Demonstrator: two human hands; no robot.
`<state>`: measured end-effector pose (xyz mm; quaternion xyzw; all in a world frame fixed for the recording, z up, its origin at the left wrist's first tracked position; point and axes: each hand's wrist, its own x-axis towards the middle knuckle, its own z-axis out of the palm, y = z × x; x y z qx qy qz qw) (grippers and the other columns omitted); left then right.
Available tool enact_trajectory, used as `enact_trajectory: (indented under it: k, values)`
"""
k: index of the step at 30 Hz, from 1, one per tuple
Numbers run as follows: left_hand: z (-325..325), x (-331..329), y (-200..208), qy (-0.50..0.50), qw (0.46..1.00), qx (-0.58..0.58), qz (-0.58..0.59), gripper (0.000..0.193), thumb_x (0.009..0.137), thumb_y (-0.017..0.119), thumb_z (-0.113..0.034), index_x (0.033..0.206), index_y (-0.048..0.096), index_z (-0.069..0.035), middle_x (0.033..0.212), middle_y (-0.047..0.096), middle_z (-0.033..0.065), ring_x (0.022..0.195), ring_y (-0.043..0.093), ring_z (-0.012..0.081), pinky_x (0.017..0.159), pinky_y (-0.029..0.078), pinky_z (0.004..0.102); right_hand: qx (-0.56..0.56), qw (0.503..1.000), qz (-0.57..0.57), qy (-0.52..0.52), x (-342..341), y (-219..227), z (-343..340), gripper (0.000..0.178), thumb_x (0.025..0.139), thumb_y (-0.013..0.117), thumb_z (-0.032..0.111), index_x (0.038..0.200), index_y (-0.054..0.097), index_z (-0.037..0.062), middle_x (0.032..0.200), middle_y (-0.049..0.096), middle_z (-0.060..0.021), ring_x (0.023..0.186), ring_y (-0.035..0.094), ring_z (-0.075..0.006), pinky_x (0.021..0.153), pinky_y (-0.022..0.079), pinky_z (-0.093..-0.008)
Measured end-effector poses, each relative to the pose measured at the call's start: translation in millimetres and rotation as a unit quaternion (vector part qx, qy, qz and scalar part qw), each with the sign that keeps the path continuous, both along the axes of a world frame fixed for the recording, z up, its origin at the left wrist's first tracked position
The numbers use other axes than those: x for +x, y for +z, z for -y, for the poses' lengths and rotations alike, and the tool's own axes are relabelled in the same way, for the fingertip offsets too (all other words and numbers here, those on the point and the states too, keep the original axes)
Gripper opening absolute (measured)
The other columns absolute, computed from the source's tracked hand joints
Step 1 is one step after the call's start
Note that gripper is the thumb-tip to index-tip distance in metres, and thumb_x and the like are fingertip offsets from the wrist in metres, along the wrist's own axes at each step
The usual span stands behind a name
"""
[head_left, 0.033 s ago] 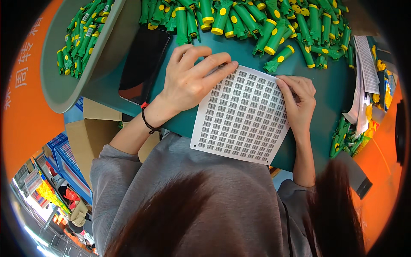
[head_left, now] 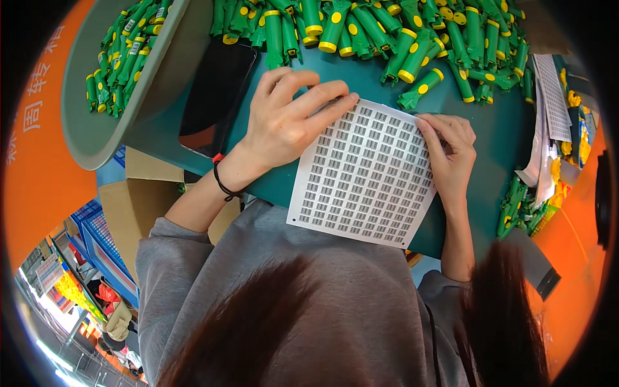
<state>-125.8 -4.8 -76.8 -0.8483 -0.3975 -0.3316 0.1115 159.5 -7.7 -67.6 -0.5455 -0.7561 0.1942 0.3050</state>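
Note:
A white sheet of barcode stickers (head_left: 364, 174) lies tilted in front of me, its lower edge over my lap and its upper part over the green tabletop. At its upper left corner my left hand (head_left: 290, 119) is closed, with curled fingers and the fingertips pressed at the corner. The right edge, near the top, is pinched by my right hand (head_left: 450, 147), thumb on the printed face and the other fingers partly hidden behind it. Beyond the sheet, a single green tube with a yellow end (head_left: 422, 88) lies closest, in front of a heap of similar green tubes (head_left: 371, 32).
On the left stands a grey-green tub (head_left: 97, 145) holding more green tubes. A dark phone (head_left: 216, 97) lies beside it. Open cardboard boxes (head_left: 138, 206) sit lower left. At right are more printed sheets (head_left: 553, 97) and green-and-yellow pieces (head_left: 512, 206).

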Motion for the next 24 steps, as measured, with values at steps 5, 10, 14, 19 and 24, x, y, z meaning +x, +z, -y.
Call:
enact_trajectory:
  k: [5, 10, 14, 19, 24]
  values:
    - [2, -1, 2, -0.002, 1.000, 0.017, -0.015, 0.025, 0.076, 0.072, -0.020, 0.101, 0.077, -0.017, 0.109, 0.068, -0.0090, 0.093, 0.058, 0.0140, 0.086, 0.043, 0.0351, -0.005, 1.000, -0.003, -0.002, -1, 0, 1, 0.012, 0.087, 0.076, 0.013, 0.097, 0.079, 0.0085, 0.090, 0.071, -0.0003, 0.093, 0.059, -0.0174, 0.095, 0.036, -0.0323]
    - [1, -1, 0, -0.009, 0.999, 0.041, -0.007, 0.032, 0.071, 0.071, -0.020, 0.102, 0.078, -0.019, 0.103, 0.070, -0.0095, 0.089, 0.057, 0.0151, 0.084, 0.041, 0.0328, 0.002, 1.000, 0.007, 0.003, -1, 2, 0, 0.011, 0.087, 0.075, 0.009, 0.096, 0.078, 0.0034, 0.090, 0.072, -0.0031, 0.091, 0.059, -0.0167, 0.092, 0.040, -0.0307]
    - [0, 1, -3, -0.010, 1.000, 0.010, 0.005, 0.020, 0.078, 0.071, -0.019, 0.097, 0.074, -0.014, 0.108, 0.068, -0.0051, 0.097, 0.060, 0.0162, 0.088, 0.044, 0.0361, -0.010, 1.000, -0.019, -0.009, -2, -1, -1, 0.010, 0.086, 0.076, 0.013, 0.096, 0.079, 0.0088, 0.089, 0.071, -0.0006, 0.093, 0.059, -0.0177, 0.095, 0.036, -0.0321]
    - [-2, 3, 1, -0.035, 0.999, -0.016, 0.038, 0.020, 0.077, 0.074, -0.016, 0.096, 0.071, -0.012, 0.108, 0.067, -0.0024, 0.100, 0.060, 0.0200, 0.089, 0.044, 0.0374, -0.048, 0.996, -0.066, -0.018, -1, 3, -2, 0.017, 0.090, 0.072, 0.007, 0.107, 0.075, 0.0036, 0.104, 0.070, -0.0061, 0.094, 0.060, -0.0175, 0.096, 0.043, -0.0315]
    - [-8, 0, 0, -0.039, 0.991, -0.050, 0.120, 0.026, 0.072, 0.081, -0.012, 0.096, 0.071, -0.011, 0.106, 0.068, -0.0016, 0.099, 0.060, 0.0219, 0.087, 0.045, 0.0360, 0.019, 1.000, -0.022, 0.003, 9, 16, -49, 0.029, 0.092, 0.068, 0.006, 0.122, 0.068, 0.0061, 0.118, 0.065, -0.0087, 0.104, 0.062, -0.0235, 0.102, 0.044, -0.0353]
